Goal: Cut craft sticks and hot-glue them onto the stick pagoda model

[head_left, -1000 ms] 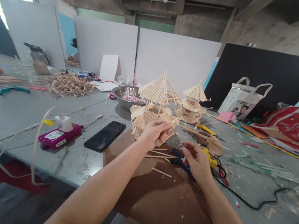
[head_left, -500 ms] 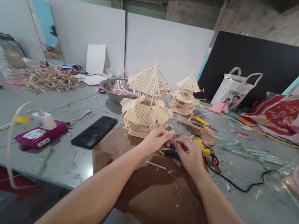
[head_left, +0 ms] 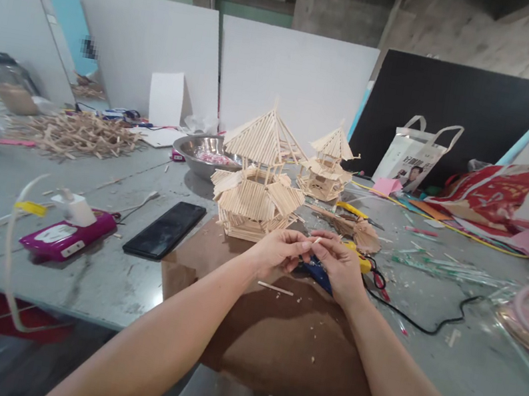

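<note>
My left hand (head_left: 279,253) and my right hand (head_left: 337,264) meet over the brown board (head_left: 289,351), their fingers pinched together. A short pale wooden stick (head_left: 317,241) shows between the fingertips of both hands; most of it is covered. Below my right hand lies a blue tool (head_left: 318,276), partly hidden, with yellow parts and a black cord (head_left: 418,328) close by. Just behind my left hand stands a small pavilion model (head_left: 256,200) built from wooden sticks. One loose stick (head_left: 276,288) lies on the board in front of my hands, among small crumbs.
A smaller stick pavilion (head_left: 326,168) stands behind at the right, near yellow-handled pliers (head_left: 356,212). To the left are a black phone (head_left: 165,229), a purple power strip (head_left: 66,236), a metal bowl (head_left: 188,151) and a stick pile (head_left: 75,134). Scraps and a white bag (head_left: 406,157) are right.
My hands have drawn closer together and turned, and the short stick now shows between the fingertips. The whole view has shifted slightly.
</note>
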Demonstrator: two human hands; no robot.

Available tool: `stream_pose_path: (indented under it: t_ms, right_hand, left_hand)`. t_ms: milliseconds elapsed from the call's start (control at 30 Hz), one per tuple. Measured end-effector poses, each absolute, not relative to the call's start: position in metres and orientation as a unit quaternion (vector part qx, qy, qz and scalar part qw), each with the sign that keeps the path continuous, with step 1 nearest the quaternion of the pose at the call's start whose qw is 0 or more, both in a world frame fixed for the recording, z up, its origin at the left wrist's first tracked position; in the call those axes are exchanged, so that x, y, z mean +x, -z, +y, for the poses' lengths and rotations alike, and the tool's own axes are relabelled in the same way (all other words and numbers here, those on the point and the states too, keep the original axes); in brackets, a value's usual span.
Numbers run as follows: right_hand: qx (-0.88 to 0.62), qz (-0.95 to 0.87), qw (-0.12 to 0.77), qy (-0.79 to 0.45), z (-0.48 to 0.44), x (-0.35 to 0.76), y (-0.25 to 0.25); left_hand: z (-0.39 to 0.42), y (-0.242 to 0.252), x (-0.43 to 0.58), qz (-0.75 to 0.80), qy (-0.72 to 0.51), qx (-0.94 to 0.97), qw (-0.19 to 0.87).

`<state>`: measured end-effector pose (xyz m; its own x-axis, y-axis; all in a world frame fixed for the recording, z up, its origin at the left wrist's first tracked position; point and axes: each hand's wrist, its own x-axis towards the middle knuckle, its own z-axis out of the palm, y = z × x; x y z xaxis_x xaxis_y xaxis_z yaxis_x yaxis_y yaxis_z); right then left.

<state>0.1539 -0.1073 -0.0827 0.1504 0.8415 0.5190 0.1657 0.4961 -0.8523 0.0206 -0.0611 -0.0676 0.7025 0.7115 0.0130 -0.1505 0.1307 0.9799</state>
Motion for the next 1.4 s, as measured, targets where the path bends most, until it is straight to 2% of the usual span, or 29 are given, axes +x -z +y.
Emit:
stream_pose_path:
  t_ms: [133,233,300,400,467,533,633,800,1100,1267,1400]
  right_hand:
    - [-0.438,-0.601,0.617,-0.258,-0.106,0.156,0.083]
    - [-0.502,-0.622,0.566,-0.200,-0.105,0.162,0.081]
    - [-0.589,-0.640,0.475,-0.133,-0.106,0.169,0.078]
    - [-0.701,-0.662,0.261,-0.048,-0.108,0.179,0.075]
    - [-0.727,-0.672,0.135,-0.041,-0.110,0.183,0.074]
    - [-0.725,-0.684,0.057,-0.050,-0.112,0.184,0.076]
    - [-0.704,-0.708,0.014,-0.045,-0.113,0.184,0.078]
    - [-0.692,-0.718,0.056,-0.043,-0.109,0.182,0.078]
    - [-0.707,-0.624,0.326,-0.070,-0.104,0.186,0.067]
    - [-0.673,-0.584,0.438,-0.121,-0.106,0.190,0.064]
    - [-0.604,-0.536,0.526,-0.264,-0.109,0.190,0.064]
  left_hand:
    - [-0.061,0.068,0.022,0.232,-0.304,0.589,0.712]
    - [-0.058,0.067,0.021,0.249,-0.312,0.607,0.687]
    - [-0.054,0.067,0.019,0.270,-0.328,0.617,0.662]
    - [-0.048,0.068,0.017,0.289,-0.357,0.627,0.630]
    - [-0.046,0.069,0.017,0.293,-0.372,0.632,0.614]
    - [-0.046,0.070,0.017,0.298,-0.381,0.638,0.599]
    - [-0.048,0.070,0.018,0.304,-0.387,0.649,0.581]
    - [-0.051,0.068,0.019,0.300,-0.385,0.644,0.589]
    - [-0.060,0.061,0.020,0.289,-0.432,0.645,0.560]
    - [-0.057,0.065,0.020,0.280,-0.498,0.715,0.404]
    - [-0.054,0.068,0.021,0.266,-0.522,0.735,0.341]
